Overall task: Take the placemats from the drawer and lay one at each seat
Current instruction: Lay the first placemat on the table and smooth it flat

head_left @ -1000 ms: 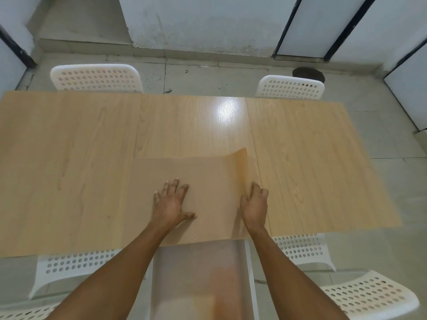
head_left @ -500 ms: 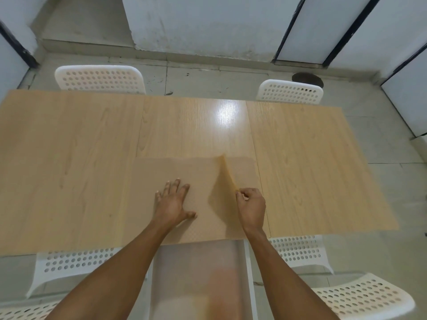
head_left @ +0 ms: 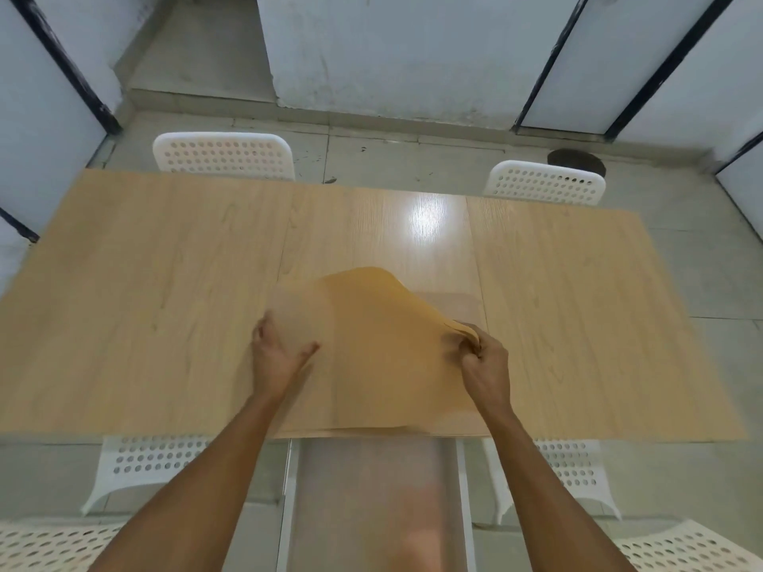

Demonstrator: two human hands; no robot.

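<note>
A stack of tan placemats (head_left: 464, 303) lies on the wooden table (head_left: 144, 303) at its near edge, right in front of me. The top placemat (head_left: 380, 344) arches up off the stack, its near edge still down by the table edge. My right hand (head_left: 485, 365) pinches its raised right edge. My left hand (head_left: 278, 353) grips its left side, thumb on top and fingers blurred behind the pale sheet. Below the table edge the white drawer (head_left: 461, 489) stands pulled out, its inside blurred.
White perforated chairs stand at the far side, one left (head_left: 223, 156) and one right (head_left: 545, 183). Two more are tucked in at the near side (head_left: 152, 460) (head_left: 574, 464). Further chair seats show at the bottom corners. A dark round floor patch (head_left: 576, 161) lies behind the far right chair.
My right hand peeled the top placemat's right edge up and lifted it higher. My left hand went from lying flat on the stack to holding the mat, which now bows upward.
</note>
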